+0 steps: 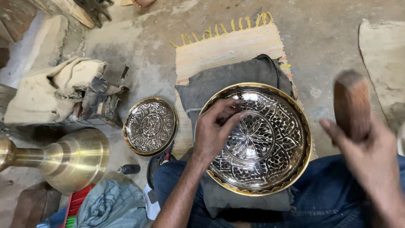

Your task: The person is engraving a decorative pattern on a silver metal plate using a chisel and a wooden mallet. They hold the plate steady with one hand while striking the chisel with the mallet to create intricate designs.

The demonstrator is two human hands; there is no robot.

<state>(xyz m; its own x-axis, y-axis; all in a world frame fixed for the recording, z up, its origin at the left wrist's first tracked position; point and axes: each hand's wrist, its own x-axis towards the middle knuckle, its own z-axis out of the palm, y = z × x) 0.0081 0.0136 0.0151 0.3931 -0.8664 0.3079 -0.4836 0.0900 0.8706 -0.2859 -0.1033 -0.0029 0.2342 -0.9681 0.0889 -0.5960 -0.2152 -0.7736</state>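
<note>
— Left hand (pixel 219 128) sits on the big tray (pixel 270 169), fingers pinched together over the engraved middle; looks like a thin tool is nipped between them, but it's too small to be sure

— And the right hand (pixel 369 158)?

— Raised off to the side, clenched round a wooden mallet (pixel 351 103), blurred, well clear of the tray

— Where's the tray resting?

— On a dark cloth (pixel 228 78) across the person's lap, blue jeans (pixel 320 198) showing under it, a striped mat (pixel 228 44) beyond on the floor

— How would it handle, you reckon?

— Brass by the look, stiff and fairly heavy, I'd say. Polished face, so slippery under bare fingers, and the fine pattern would mark easily. I'd take it by the scalloped gold rim, both sides, never by the middle. That cloth underneath probably stops it sliding and cushions it

— Anything else about?

— Small tray (pixel 150 126) of the same pattern just left of the cloth, tilted against something. A brass vessel (pixel 69 158) lies on its side near the left edge, with a pale bundle of cloth (pixel 50 90) behind it. Small black object (pixel 128 169) on the floor between them, can't tell what it is
</note>
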